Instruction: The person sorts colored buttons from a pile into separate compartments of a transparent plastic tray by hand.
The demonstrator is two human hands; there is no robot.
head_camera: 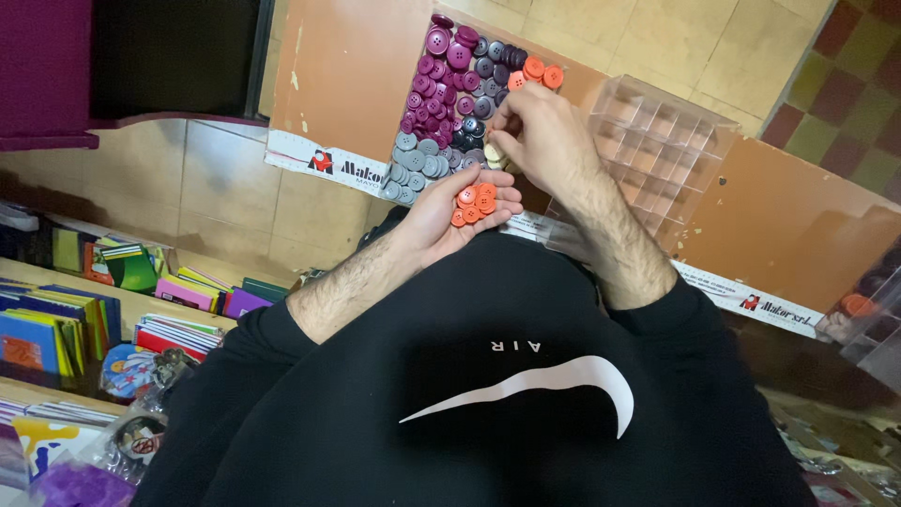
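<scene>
Black sweatshirt fabric [488,413] with a pale curved mark fills the near view, both sleeves pushed up the bare forearms. Stacks of bright notebooks [66,329] sit on a shelf at the near left.

Just beyond the chest, the left hand [460,208] lies palm up, fingers loosely cupped and slightly apart, cradling a small heap of orange buttons [474,204] resting in the palm.

Right beside it and a little farther, the right hand [544,136] curls downward, its fingertips pinched together at the edge of the button pile; whatever they grip is hidden by the hand, though a few cream buttons [492,153] show just beneath them.

Beyond both hands, an orange-brown cardboard board [347,75] bears buttons sorted by colour: grey buttons [418,164] nearest, magenta-purple buttons [436,80] farther left, dark navy buttons [488,80] in the middle, and a few more orange ones [535,71] at the far right of the pile.

To the right, touching the right hand's wrist side, stands a clear plastic compartment box [657,141]. Tiled floor [657,38] lies farthest away.
</scene>
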